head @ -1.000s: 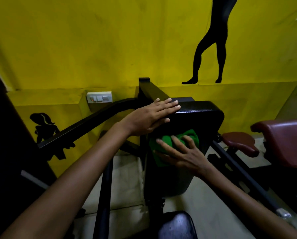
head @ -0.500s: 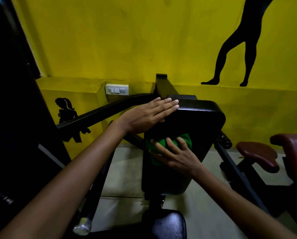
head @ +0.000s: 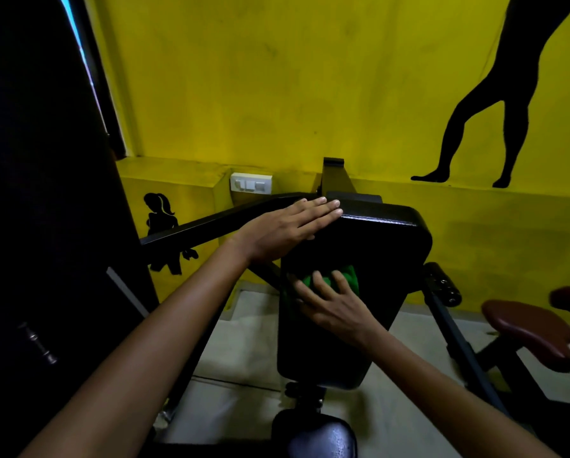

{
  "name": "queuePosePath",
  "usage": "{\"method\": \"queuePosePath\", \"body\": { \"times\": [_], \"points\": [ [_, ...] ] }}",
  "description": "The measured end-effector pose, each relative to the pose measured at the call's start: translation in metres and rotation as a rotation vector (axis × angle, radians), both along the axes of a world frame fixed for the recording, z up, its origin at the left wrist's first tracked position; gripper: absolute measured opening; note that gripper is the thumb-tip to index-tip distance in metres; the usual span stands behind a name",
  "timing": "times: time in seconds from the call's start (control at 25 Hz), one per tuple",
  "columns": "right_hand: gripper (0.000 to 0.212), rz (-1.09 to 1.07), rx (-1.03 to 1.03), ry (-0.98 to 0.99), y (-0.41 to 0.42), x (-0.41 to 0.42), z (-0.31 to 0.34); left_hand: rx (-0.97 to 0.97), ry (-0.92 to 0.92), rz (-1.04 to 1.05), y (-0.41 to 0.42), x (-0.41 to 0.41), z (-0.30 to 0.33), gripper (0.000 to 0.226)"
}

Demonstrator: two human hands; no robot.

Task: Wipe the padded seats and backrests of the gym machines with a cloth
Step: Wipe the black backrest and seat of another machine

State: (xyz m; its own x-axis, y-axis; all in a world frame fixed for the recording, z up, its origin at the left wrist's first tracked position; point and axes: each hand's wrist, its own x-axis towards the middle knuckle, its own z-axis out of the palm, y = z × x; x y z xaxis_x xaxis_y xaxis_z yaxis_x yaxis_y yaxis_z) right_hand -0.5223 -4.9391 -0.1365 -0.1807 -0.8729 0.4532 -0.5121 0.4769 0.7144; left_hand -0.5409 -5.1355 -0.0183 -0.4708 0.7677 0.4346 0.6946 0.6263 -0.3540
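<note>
Right hand: fingers spread and nearly straight, laid flat over a green cloth, pressing it against the front face of a black padded backrest; nothing gripped; cloth bunched under and just beyond the fingertips, toward the pad's left half. Left hand: fingers straight and together, palm down, resting on the pad's upper left corner, above the cloth; nothing held.

Surface: backrest glossy black, upright and tilted, stitched seam along its top edge; black seat pad below the right wrist, at the bottom edge of view; black frame bar running left from beneath the left hand; black post rising just beyond the left fingertips.

Room: yellow wall behind the pad; white switch plate on the ledge left of the post; black silhouette of legs painted upper right; small ponytailed figure painted lower left; maroon seat well right of the right hand; pale floor beneath.

Arms: both bare forearms extended from the lower corners, converging on the pad; left above, right below.
</note>
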Motion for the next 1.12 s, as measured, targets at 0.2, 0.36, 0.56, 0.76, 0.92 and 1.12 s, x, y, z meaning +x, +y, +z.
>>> {"method": "queuePosePath", "body": {
  "times": [0.2,0.36,0.56,0.76,0.92,1.12],
  "points": [
    [0.025,-0.057,0.103,-0.054,-0.018,-0.001,-0.030,0.024,-0.012,-0.012,0.000,0.002,-0.001,0.053],
    [0.040,-0.107,0.257,-0.196,-0.008,0.001,-0.058,0.051,0.024,-0.052,-0.003,-0.001,-0.003,0.050],
    [0.047,-0.148,-0.277,0.071,0.007,0.000,-0.014,0.022,0.101,-0.200,-0.010,-0.020,-0.003,0.050],
    [0.037,-0.386,-0.503,0.005,-0.026,0.015,-0.065,-0.018,0.124,-0.367,-0.014,-0.042,0.009,0.050],
    [0.037,-0.427,-0.774,-0.101,-0.046,0.029,-0.050,0.032,0.109,-0.420,-0.013,-0.045,0.005,0.050],
    [0.068,-0.416,-2.308,-0.327,-0.109,0.015,-0.030,0.062,0.114,-0.438,-0.009,-0.046,0.000,0.051]
  ]
}}
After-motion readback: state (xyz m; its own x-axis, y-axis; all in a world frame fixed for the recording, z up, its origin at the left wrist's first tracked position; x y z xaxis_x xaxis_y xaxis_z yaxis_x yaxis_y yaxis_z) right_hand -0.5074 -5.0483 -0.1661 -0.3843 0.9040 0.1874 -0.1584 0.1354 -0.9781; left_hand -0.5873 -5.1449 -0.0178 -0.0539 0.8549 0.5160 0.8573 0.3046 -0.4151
